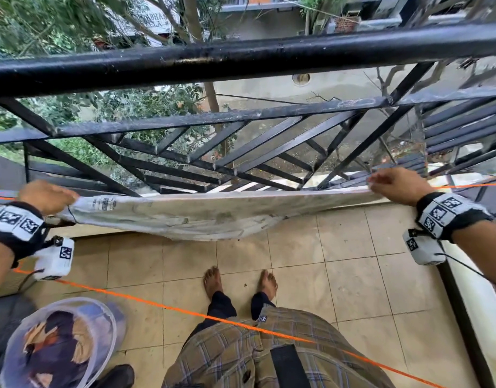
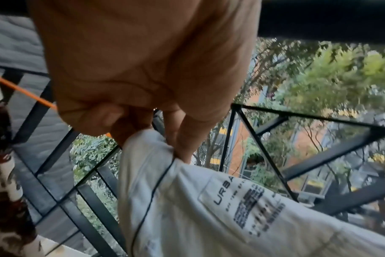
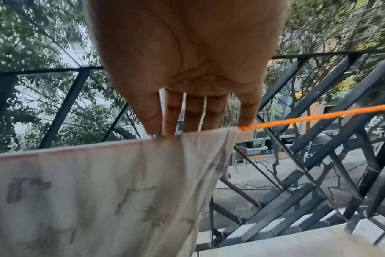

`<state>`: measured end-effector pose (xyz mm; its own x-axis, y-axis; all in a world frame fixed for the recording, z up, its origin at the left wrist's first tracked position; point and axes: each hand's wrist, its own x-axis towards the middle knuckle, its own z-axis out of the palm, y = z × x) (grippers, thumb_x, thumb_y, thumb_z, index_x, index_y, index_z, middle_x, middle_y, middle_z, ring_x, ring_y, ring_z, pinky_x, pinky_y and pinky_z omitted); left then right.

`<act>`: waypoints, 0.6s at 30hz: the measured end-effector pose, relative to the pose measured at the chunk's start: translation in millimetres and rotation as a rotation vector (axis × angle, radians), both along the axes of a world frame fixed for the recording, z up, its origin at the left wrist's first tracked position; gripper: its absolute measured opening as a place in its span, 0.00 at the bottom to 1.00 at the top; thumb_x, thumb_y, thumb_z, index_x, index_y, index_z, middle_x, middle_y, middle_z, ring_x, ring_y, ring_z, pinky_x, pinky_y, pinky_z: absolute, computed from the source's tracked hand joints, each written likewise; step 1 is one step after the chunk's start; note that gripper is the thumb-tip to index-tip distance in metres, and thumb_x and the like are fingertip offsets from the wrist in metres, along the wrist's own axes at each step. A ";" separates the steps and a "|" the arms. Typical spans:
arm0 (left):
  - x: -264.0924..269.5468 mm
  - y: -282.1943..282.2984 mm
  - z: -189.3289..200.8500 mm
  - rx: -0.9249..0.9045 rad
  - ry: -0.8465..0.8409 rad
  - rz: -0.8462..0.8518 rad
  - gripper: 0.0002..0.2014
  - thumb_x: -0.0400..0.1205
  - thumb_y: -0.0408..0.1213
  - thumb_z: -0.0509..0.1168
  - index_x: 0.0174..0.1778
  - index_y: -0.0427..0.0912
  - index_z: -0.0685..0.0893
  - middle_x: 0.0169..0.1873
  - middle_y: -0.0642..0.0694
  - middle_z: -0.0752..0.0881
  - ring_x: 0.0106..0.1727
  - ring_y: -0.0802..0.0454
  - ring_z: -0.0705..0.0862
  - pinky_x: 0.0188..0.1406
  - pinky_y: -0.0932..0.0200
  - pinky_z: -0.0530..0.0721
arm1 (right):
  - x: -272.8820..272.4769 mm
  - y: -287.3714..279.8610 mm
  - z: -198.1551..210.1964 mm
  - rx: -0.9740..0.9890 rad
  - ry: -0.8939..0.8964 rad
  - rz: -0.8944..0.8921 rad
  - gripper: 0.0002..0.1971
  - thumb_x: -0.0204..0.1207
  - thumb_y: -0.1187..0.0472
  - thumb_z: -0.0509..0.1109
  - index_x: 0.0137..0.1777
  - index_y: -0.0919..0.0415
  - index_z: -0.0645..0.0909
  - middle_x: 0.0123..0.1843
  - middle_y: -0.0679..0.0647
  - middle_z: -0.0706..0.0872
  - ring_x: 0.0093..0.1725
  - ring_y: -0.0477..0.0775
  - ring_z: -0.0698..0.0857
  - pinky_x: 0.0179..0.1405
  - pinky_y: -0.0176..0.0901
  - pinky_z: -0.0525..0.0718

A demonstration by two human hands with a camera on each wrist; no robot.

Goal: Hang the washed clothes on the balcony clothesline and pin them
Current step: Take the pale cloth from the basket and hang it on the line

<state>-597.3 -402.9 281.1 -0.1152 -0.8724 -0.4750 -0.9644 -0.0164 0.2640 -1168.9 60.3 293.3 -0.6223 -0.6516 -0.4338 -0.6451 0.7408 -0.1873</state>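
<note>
Hands [image 1: 49, 196] spanning cloth [image 1: 185, 212] left-right

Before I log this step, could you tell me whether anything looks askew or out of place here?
Nothing stands out. The white cloth lies spread along the orange clothesline, the left hand and right hand each holding an end. No pins show yet.
</note>
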 end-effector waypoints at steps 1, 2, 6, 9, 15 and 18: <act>0.7 -6.8 -6.4 -0.019 -0.093 -0.066 0.11 0.85 0.40 0.67 0.50 0.37 0.92 0.57 0.32 0.89 0.63 0.31 0.84 0.68 0.41 0.80 | 3.4 1.9 -3.2 0.022 -0.018 0.018 0.11 0.81 0.55 0.69 0.59 0.55 0.88 0.59 0.61 0.89 0.59 0.63 0.86 0.53 0.46 0.76; 5.3 -18.8 -18.4 -0.041 -0.162 -0.116 0.15 0.84 0.45 0.64 0.50 0.40 0.92 0.57 0.34 0.90 0.63 0.33 0.85 0.68 0.42 0.81 | 5.3 3.1 -5.4 0.024 -0.028 0.027 0.11 0.82 0.55 0.67 0.59 0.54 0.88 0.59 0.61 0.89 0.58 0.63 0.86 0.51 0.45 0.76; -10.4 -17.0 -18.0 -0.197 -0.305 -0.411 0.10 0.75 0.47 0.68 0.48 0.57 0.92 0.58 0.36 0.88 0.59 0.33 0.84 0.59 0.43 0.85 | 11.5 8.0 -0.9 -0.028 -0.006 0.031 0.12 0.83 0.52 0.66 0.57 0.55 0.89 0.56 0.61 0.90 0.56 0.64 0.86 0.51 0.49 0.78; -53.0 37.2 22.0 -0.148 -0.236 -0.600 0.21 0.74 0.35 0.76 0.62 0.57 0.89 0.61 0.39 0.88 0.59 0.34 0.86 0.53 0.43 0.86 | 13.6 11.7 7.1 -0.103 -0.015 0.011 0.10 0.81 0.52 0.70 0.55 0.54 0.90 0.54 0.55 0.91 0.56 0.59 0.87 0.51 0.46 0.78; -66.3 58.6 24.8 -0.074 -0.470 -0.615 0.13 0.80 0.34 0.71 0.58 0.52 0.90 0.60 0.39 0.89 0.58 0.37 0.87 0.50 0.50 0.84 | 40.4 13.2 -5.5 -0.086 0.117 0.106 0.10 0.78 0.55 0.72 0.56 0.56 0.88 0.54 0.59 0.91 0.53 0.65 0.87 0.51 0.53 0.83; -66.2 57.9 28.8 -0.085 -0.548 -0.665 0.10 0.80 0.33 0.70 0.53 0.52 0.91 0.54 0.39 0.90 0.54 0.38 0.88 0.51 0.48 0.87 | 52.2 7.4 -11.2 -0.090 0.164 0.100 0.10 0.79 0.56 0.70 0.55 0.57 0.88 0.54 0.61 0.90 0.53 0.67 0.87 0.50 0.55 0.83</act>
